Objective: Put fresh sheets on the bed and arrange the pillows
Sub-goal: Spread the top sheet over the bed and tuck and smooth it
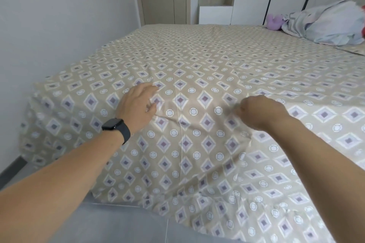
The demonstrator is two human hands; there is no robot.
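We see the patterned sheet (197, 61) spread across the bed, draping over its near edge; our left hand (138, 104) lies on it with fingers loosely extended, while our right hand (258, 110) pinches a fold of the fabric, bedding bundle (324, 23) at the far corner

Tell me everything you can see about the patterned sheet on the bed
The sheet is thin beige cloth printed with purple-centred diamonds and small white rings. It is spread over the whole bed, reaching the far edge, and hangs over the near edge and left corner toward the grey floor. It is not yet smooth: creases run across the middle and a fold line runs down the near part. The left hand rests on it with fingers loosely bent; the right hand bunches a bit of it. A crumpled pale bundle lies on its far right corner.
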